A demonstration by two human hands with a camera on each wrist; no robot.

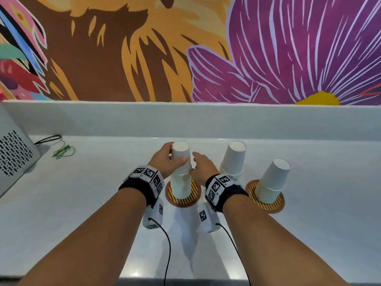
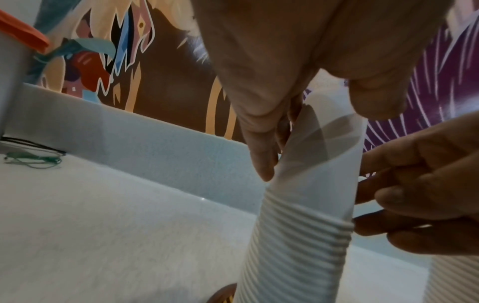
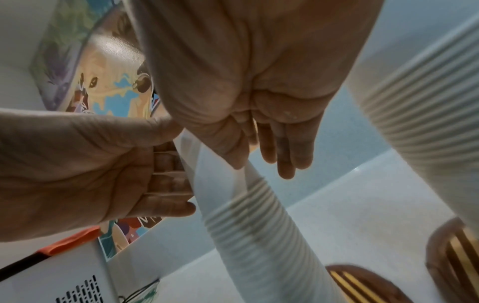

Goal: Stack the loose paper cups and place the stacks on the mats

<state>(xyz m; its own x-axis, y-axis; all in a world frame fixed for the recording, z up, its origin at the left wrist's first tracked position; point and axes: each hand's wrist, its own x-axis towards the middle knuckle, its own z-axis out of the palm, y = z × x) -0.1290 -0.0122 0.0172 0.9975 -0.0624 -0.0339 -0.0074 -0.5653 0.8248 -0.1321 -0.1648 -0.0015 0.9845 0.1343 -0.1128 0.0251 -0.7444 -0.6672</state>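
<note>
Nearest you, your forearms with black wrist bands reach over the pale grey tabletop. Between them a round brown mat with yellow stripes carries a tall stack of upside-down white paper cups. Your left hand wraps its fingers and thumb round the stack's top cup. Your right hand lies against the stack's other side with fingers nearly straight, holding nothing. To the right, a second striped mat holds a leaning stack of white cups. Behind it a third white stack stands; what it rests on is hidden. Far left sit a grey perforated box and green loops of wire.
</note>
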